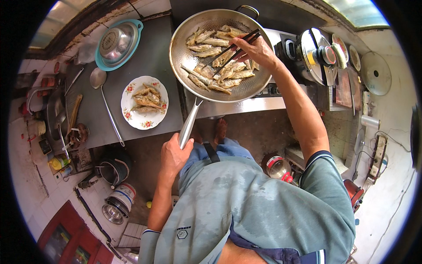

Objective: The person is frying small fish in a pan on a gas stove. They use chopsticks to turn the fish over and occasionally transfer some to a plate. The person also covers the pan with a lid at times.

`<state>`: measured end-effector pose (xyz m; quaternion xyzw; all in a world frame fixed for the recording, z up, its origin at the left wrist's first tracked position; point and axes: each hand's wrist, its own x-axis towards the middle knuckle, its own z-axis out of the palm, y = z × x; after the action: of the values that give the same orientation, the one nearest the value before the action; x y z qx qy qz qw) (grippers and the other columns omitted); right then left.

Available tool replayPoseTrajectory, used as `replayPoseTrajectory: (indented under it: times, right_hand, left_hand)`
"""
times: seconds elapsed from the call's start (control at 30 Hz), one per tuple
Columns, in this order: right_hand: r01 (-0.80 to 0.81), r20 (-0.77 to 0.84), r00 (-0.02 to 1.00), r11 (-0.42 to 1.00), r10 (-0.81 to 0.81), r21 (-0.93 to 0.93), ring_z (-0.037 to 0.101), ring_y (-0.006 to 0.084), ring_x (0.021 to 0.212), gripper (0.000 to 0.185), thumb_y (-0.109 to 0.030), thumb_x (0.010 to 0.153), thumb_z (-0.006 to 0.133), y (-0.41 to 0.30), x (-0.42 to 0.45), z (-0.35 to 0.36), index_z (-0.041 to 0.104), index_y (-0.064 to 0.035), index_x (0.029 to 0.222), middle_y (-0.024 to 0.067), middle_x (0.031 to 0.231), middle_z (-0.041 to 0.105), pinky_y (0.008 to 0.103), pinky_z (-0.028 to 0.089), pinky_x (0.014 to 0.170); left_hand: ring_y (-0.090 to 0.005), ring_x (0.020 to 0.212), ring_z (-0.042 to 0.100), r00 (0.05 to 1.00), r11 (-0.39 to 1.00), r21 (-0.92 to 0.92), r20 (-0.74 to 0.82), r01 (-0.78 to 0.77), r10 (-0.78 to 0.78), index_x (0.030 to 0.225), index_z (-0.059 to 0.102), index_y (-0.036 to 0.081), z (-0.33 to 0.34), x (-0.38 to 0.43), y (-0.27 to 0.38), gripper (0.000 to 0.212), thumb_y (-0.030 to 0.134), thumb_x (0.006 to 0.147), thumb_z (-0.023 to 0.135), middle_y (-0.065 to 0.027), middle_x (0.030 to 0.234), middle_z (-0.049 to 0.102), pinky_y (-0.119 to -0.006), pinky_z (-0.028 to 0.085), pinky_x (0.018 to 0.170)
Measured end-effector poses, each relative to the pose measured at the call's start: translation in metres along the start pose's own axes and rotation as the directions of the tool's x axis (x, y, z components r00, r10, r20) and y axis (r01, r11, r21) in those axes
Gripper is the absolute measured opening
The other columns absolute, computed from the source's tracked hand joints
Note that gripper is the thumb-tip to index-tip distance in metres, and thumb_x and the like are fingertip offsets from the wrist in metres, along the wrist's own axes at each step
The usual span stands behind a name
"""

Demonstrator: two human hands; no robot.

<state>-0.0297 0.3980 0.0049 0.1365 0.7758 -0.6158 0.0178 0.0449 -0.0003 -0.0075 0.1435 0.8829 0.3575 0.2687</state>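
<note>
My left hand (175,152) grips the metal handle of a wide steel frying pan (181,59). Many small fried fish (237,67) lie spread over the pan's textured floor. Over the pan's right part, my right hand (254,49) holds a pair of black chopsticks (227,51), whose tips point down and left among the fish. Left of the pan, a white floral plate (147,122) bears a small pile of fried fish (146,99) on the dark countertop.
A steel ladle (98,78) lies left of the plate. Behind it is a metal bowl (115,41) in a turquoise basin (99,62). A lidded pot (316,56) stands right of the pan. Below the counter are a bucket (113,170) and a large plastic bottle (278,167).
</note>
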Motion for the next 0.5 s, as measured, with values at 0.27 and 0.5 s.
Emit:
replayPoseTrajectory:
  times: [0.27,0.5]
  right_hand:
    - [0.061,0.116,0.992,0.997,-0.055,-0.046,0.074,0.0194,0.081,0.046,-0.041,0.102,0.06,-0.001,0.001,0.0,0.068,0.0008,0.118,0.0146,0.101,0.074,0.0325,0.065,0.07]
    - [0.091,0.025,0.996,0.996,-0.091,-0.017,0.075,0.0212,0.083,0.042,-0.035,0.102,0.062,0.006,0.012,0.003,0.067,0.0023,0.121,0.0146,0.103,0.074,0.0325,0.065,0.072]
  left_hand:
    - [-0.0359,0.06,0.059,1.0,1.0,-0.01,-0.006,0.007,-0.007,0.082,0.059,-0.002,0.002,-0.001,-0.002,0.034,0.028,0.087,0.072,-0.019,0.064,0.057,-0.044,0.048,0.061]
    - [-0.0354,0.059,0.059,1.0,1.0,-0.008,0.003,0.018,-0.018,0.082,0.059,-0.002,0.001,-0.001,0.0,0.034,0.029,0.087,0.072,-0.0188,0.064,0.057,-0.044,0.047,0.06]
